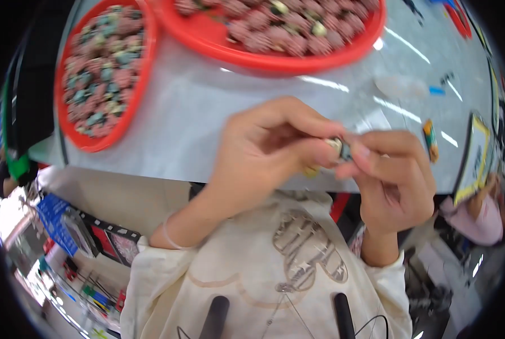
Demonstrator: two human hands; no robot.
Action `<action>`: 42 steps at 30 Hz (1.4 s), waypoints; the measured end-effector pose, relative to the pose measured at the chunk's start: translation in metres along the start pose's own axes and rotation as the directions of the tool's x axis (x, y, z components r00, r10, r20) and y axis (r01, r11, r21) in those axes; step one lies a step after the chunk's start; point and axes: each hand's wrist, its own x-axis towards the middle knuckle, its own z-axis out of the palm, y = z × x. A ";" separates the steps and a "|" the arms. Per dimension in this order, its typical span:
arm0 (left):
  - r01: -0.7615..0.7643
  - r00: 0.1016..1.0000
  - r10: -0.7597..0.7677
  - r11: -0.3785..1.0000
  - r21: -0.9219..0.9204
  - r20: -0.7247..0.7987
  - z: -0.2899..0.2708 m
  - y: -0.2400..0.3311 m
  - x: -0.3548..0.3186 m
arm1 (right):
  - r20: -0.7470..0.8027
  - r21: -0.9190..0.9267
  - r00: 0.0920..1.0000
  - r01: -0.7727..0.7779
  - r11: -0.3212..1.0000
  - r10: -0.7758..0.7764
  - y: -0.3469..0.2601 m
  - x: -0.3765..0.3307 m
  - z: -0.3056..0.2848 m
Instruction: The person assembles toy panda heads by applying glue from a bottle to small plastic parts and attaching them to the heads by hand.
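Two-handed fingertip pinch on a small piece above a grey-white table

Nearest to us, at the lower edge, we see two dark rods [214,316] in front of a cream shirt [230,265] with a winged motif [312,248]. A thin pale band [169,234] circles the left wrist. Beyond it, the left hand [264,150] reaches in from the left, its thumb and forefinger pinching one side of a small piece [344,151], dark with cream and grey-blue parts. The right hand [396,175] meets it from the other side, with thumb and forefinger pressed on the same piece and the remaining fingers curled inward. We find the piece between the two sets of fingertips, near the table's front edge; the fingers hide much of it, so we cannot tell its full shape.

Across the table [190,113], on the right, we note an orange-and-green tube [430,141] and, farther back, a whitish oval object [402,87] near a small blue item [436,90]. To the left stands a red oval tray [102,146] filled with pink, blue, cream and dark pieces [102,73]. Farther off, we observe a larger red tray [264,61] holding ridged pink pieces [281,37]. At the far right, beyond a yellow-edged panel [472,161], appears a person in pink [481,223].
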 end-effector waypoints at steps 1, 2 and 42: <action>-0.035 0.999 0.036 0.999 0.038 -0.026 0.004 0.002 -0.001 | 0.023 -0.067 1.000 0.009 0.998 -0.007 0.000 0.001 0.000; 0.074 0.997 -0.070 0.988 -0.136 0.030 0.008 0.003 -0.001 | 0.013 -0.033 0.999 0.048 0.998 -0.047 -0.002 0.001 0.000; -0.339 0.937 0.229 0.415 0.844 0.264 -0.023 0.088 0.057 | -0.401 0.045 0.849 -0.357 0.933 0.344 0.037 -0.007 -0.053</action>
